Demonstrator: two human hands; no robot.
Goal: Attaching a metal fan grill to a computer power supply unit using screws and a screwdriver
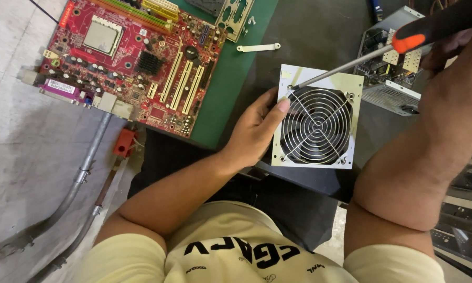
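My left hand (pixel 255 128) grips the left edge of a square metal cover plate (pixel 351 84) with a round wire fan grille (pixel 317 126) in its middle, thumb pressed on its face. My right hand (pixel 456 57) is closed around a screwdriver (pixel 403 44) with a black and orange handle. The screwdriver's shaft slants down to the left, and its tip rests at the screw in the plate's upper left corner (pixel 290 87).
A red motherboard (pixel 131 57) lies on a green mat (pixel 230 84) at upper left. An open power supply case (pixel 390 78) sits behind the plate at right. A small metal bracket (pixel 258 47) lies on the dark table. Metal pipes (pixel 84 173) run across the grey floor at left.
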